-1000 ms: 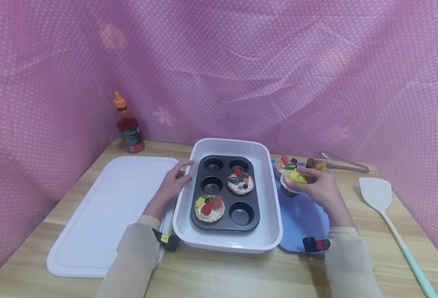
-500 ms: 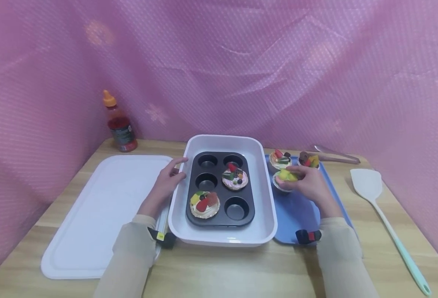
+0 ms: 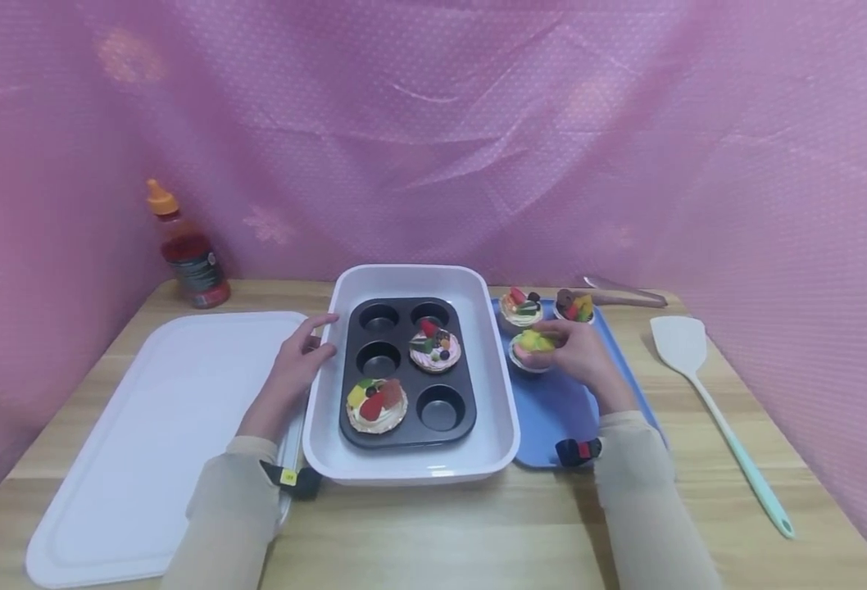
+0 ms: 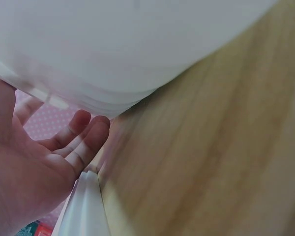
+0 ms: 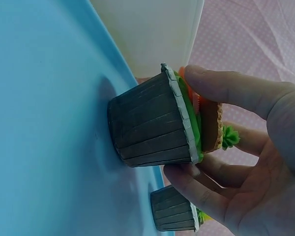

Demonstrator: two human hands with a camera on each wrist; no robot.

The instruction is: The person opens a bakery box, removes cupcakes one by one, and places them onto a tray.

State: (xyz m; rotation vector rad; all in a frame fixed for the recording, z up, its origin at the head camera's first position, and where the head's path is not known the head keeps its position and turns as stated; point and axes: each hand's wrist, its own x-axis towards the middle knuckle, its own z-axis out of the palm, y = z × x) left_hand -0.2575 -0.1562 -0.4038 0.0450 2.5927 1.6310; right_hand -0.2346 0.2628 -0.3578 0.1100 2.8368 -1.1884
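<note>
My right hand (image 3: pixel 581 360) pinches a cupcake (image 3: pixel 533 351) over the blue tray (image 3: pixel 551 410). The right wrist view shows its dark pleated wrapper (image 5: pixel 150 120), with the thumb at the topping and fingers at the rim. The base is at or just off the tray; I cannot tell which. Behind it stand a strawberry-topped cupcake (image 3: pixel 520 310) and a chocolate-and-yellow one (image 3: pixel 574 307). My left hand (image 3: pixel 293 373) touches the left rim of a white basin (image 3: pixel 411 474), fingers loosely bent. Inside, a dark muffin tin (image 3: pixel 441 408) holds a white-cream cupcake (image 3: pixel 377 406) and a pink-cream one (image 3: pixel 435 347).
A white board (image 3: pixel 168 426) lies left of the basin, partly under my left arm. A red sauce bottle (image 3: pixel 193 262) stands at the back left. Tongs (image 3: pixel 618 297) lie behind the blue tray, and a spatula (image 3: pixel 714 401) lies to its right. Pink cloth (image 3: pixel 433 139) hangs behind.
The head view has swung right, shifting everything left in it. My right hand has come slightly nearer and lower with the cupcake, exposing more of the chocolate one. The left hand stays at the rim.
</note>
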